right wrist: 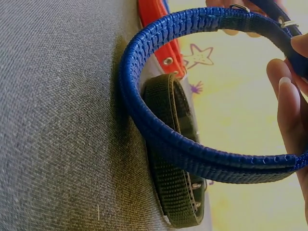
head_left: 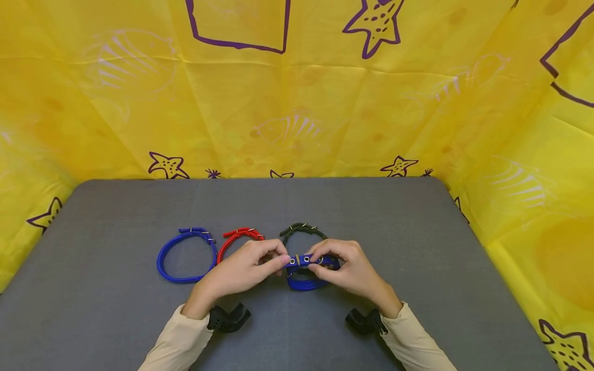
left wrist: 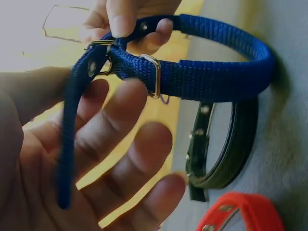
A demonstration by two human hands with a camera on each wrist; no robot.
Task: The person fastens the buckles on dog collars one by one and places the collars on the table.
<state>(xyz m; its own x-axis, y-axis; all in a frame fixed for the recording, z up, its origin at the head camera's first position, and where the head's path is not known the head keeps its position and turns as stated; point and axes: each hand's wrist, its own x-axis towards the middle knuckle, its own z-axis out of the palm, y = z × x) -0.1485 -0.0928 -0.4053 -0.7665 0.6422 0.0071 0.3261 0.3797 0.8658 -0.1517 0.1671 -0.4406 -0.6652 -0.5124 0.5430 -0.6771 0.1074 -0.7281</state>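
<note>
A blue dog collar (head_left: 307, 284), fastened into a loop, is held up between both hands at the middle of the table. My left hand (head_left: 246, 265) pinches its strap near the free end, with thumb and index finger. In the left wrist view that free end (left wrist: 67, 154) hangs past the metal buckle (left wrist: 103, 44), and the other fingers are spread loosely. A metal ring (left wrist: 157, 77) sits on the band. On the buckle's other side, my right hand (head_left: 348, 263) grips the eyeleted strap between thumb and fingers. The padded loop (right wrist: 144, 106) hangs beneath.
Behind the held collar lies a dark green collar (head_left: 297, 228). A red collar (head_left: 238, 233), partly hidden by the left hand, and another blue collar (head_left: 162, 260) lie to the left. All rest on the grey table (head_left: 116, 314), with yellow patterned cloth (head_left: 325, 93) around it.
</note>
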